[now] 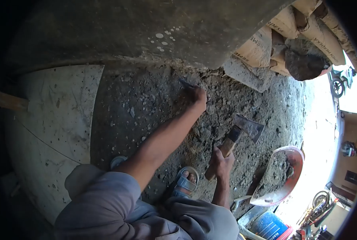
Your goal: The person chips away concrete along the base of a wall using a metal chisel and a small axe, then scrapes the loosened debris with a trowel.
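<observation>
Axe (248, 127) in right grip (222, 161), wrapped round handle (227, 147); left arm (166, 134) outstretched, left grip (199, 98) curled round dark tool (185, 84).

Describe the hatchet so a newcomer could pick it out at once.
Find the loose, rubble-strewn ground between the pale board and the reddish basin. On the basin's side, the right hand grips the hatchet by its handle. Its broad, flared head sets it apart from the slim dark object in the left hand.
</observation>
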`<state>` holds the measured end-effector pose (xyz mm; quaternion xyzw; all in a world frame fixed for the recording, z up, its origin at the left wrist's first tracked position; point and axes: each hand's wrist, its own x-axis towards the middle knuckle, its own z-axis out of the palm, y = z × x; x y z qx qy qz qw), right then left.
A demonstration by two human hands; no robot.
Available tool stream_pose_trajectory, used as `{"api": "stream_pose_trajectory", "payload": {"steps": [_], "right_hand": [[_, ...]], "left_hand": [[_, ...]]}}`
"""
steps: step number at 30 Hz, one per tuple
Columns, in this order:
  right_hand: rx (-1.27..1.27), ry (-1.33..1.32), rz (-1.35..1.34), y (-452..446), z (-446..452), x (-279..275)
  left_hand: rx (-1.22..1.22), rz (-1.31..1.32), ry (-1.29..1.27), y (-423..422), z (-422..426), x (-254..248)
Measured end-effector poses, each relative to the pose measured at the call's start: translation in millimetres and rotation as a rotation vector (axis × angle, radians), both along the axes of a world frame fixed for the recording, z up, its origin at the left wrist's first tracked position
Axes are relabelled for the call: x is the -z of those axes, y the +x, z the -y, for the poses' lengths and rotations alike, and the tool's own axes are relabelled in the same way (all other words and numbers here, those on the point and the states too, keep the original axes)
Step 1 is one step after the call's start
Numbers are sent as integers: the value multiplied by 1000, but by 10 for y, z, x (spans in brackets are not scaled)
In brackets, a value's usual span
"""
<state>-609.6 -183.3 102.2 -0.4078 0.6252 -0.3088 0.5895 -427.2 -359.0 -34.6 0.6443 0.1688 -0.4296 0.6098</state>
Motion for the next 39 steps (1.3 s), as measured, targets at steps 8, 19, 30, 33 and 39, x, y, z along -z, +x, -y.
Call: {"api": "stream_pose_trajectory", "payload": {"steps": [8, 19, 30, 33, 39], "right_hand": [[-5, 8, -86, -96, -160, 47], [-163, -73, -236, 194, -267, -80], [-371, -711, -144, 749, 85, -871], [-330, -1069, 236, 993, 319, -1153], [-630, -432, -650, 1086, 590, -150]], "left_hand": [[254, -40, -217, 232, -1098, -281], [277, -325, -310, 821, -775, -526], [149, -642, -515, 1067, -545, -835], [197, -630, -560, 1094, -463, -813], [194, -570, -541, 982, -448, -901]]}}
